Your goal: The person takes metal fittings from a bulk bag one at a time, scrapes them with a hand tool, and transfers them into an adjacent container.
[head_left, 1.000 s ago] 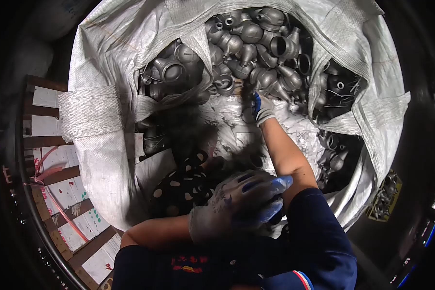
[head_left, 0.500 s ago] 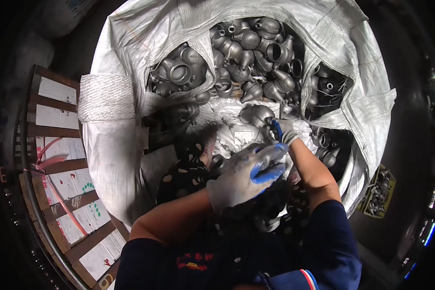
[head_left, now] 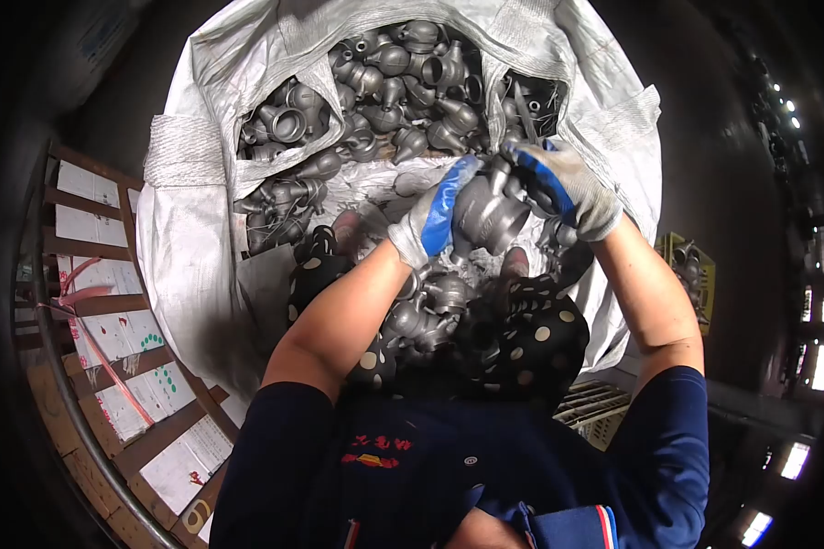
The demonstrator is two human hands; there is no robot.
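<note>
A rounded grey metal casting (head_left: pixel 491 218) with a wide round end is raised over the inside of the white sack. My left hand (head_left: pixel 437 215), in a grey glove with a blue palm, grips its left side. My right hand (head_left: pixel 572 188), gloved the same way, is curled at the casting's upper right, by its narrow necks. A thin, pointed grey blade-like tool (head_left: pixel 524 112) sticks up past the right fingers; its lower end is hidden in that hand. More castings (head_left: pixel 421 316) lie between the legs, below the left hand.
The large white woven sack (head_left: pixel 192 265) surrounds the work, with many similar castings (head_left: pixel 389 59) heaped at its back. A slatted wooden rack (head_left: pixel 92 238) with white panels stands left. At the right is a yellow crate (head_left: pixel 703 274) holding metal parts.
The view has shifted, so the sack appears further left. My left hand has moved up onto the casting. The casting is raised and turned, and a thin blade-like tool now shows at my right hand.
</note>
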